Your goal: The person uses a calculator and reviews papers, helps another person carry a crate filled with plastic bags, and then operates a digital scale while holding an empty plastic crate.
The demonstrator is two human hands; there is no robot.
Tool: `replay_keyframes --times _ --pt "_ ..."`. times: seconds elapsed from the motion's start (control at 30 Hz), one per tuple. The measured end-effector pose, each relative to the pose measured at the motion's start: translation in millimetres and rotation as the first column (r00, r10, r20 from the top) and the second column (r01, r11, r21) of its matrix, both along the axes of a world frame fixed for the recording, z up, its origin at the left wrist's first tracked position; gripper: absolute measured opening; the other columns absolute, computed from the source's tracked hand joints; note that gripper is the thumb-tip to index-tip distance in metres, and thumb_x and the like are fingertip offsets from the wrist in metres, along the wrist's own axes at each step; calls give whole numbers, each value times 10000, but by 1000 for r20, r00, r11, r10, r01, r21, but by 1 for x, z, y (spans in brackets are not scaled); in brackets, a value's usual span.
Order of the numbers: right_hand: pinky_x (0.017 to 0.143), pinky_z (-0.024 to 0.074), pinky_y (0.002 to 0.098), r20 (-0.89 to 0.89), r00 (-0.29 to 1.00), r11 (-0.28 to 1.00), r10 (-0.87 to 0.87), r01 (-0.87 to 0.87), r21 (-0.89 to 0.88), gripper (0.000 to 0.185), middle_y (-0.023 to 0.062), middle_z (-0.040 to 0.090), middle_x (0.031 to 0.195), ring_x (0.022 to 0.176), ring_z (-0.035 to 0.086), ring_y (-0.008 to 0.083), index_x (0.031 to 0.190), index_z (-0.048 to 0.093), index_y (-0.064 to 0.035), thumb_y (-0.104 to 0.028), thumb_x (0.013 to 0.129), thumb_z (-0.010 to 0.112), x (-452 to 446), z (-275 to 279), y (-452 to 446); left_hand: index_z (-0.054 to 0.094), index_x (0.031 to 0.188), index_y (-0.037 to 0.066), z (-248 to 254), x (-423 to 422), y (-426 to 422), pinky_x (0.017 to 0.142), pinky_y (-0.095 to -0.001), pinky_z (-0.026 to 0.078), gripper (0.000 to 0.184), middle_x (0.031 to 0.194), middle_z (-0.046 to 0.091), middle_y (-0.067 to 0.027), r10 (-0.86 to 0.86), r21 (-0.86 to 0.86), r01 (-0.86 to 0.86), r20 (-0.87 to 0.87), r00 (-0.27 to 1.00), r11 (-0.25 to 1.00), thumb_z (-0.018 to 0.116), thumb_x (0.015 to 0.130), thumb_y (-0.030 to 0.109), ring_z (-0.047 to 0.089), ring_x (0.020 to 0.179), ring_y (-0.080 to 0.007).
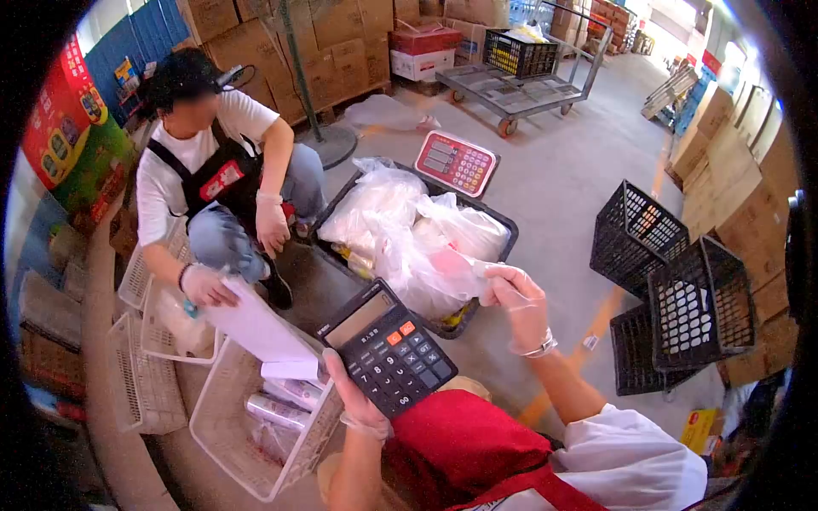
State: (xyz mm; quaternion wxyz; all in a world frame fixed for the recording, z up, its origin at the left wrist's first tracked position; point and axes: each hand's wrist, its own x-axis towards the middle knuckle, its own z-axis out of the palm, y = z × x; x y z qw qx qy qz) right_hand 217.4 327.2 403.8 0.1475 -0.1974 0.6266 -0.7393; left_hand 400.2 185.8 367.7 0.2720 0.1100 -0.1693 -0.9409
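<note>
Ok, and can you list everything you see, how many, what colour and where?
calculator: 1, black with two orange keys, in the left hand
plastic bags: several, whitish, in the tray
tray: 1, black, on the floor ahead
keypad panel: 1, red and white, behind the tray
crates: 3, black, right; another on the cart
cart: 1, grey, back
boxes: many, mostly brown, back and right
baskets: at least 3, whitish, lower left
packages: a few, pale purple, in the nearest basket
co-worker: 1, white shirt, black apron, left
apron: 1, red, on the wearer
hands: 2, left under the calculator, right at a bag
</note>
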Motion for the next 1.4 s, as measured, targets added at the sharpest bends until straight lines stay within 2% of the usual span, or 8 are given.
replay_keyframes --times 0.63,0.7,0.8,0.83,0.93,1.03,1.07,1.4 --pt "724 487 256 -227 949 973 219 -194 125 218 73 629 846 767 604 136 1065 583 0 -106 900 488 53 -9 -124 456 1260 59 -75 -28 -117 907 -411 455 560 1186 546 -119 -5 57 2 51 999 998 379 913 491 558 1037 -253" --pt "697 497 292 -556 803 977 212 -194 93 228 121 617 925 757 616 215 1061 583 -19 -67 846 526 83 -6 -159 473 1242 52 -135 -18 -135 867 -386 478 538 1147 566 -123 20 90 -53 331 943 995 363 923 471 591 966 -246" --pt "560 468 373 -685 407 784 604 -459 418 200 118 555 757 632 570 274 913 562 -28 -166 775 517 152 -33 -198 505 1193 56 -69 -50 -109 798 -367 512 537 1091 596 -113 292 -438 -14 574 765 899 351 916 489 616 903 -236" --pt "557 466 381 -737 232 724 635 -512 462 208 126 568 744 629 580 278 893 566 -23 -179 765 518 171 -25 -201 503 1192 58 -71 -61 -118 810 -370 513 556 1091 599 -115 40 -13 -38 348 937 999 334 914 509 614 930 -236" --pt "580 464 406 -724 -444 565 528 -453 689 311 158 600 791 671 603 289 913 547 22 -234 737 531 231 -57 -222 497 1201 57 -60 -85 -119 801 -383 520 555 1077 608 -110 56 4 -59 267 962 998 329 917 503 621 921 -242" --pt "606 466 418 -564 -625 265 540 -510 819 398 175 598 826 698 602 299 961 512 57 -264 727 541 228 -56 -238 499 1198 56 -47 -94 -115 805 -383 519 562 1081 606 -112 9 23 -18 333 943 1000 329 914 510 619 926 -244" --pt "586 462 449 -854 -366 465 369 -723 511 407 156 590 768 648 594 302 985 510 34 -274 722 542 256 -105 -255 513 1180 57 -45 -96 -115 797 -389 523 568 1068 613 -107 14 2 -16 316 949 1000 337 908 523 622 917 -245" --pt "436 434 476 -770 -503 84 392 -814 574 270 126 587 601 552 593 347 959 549 -120 -353 848 470 291 -63 -247 511 1190 61 -39 -106 -116 820 -375 509 572 1089 604 -100 -53 -8 58 303 952 998 371 894 530 612 934 -233"
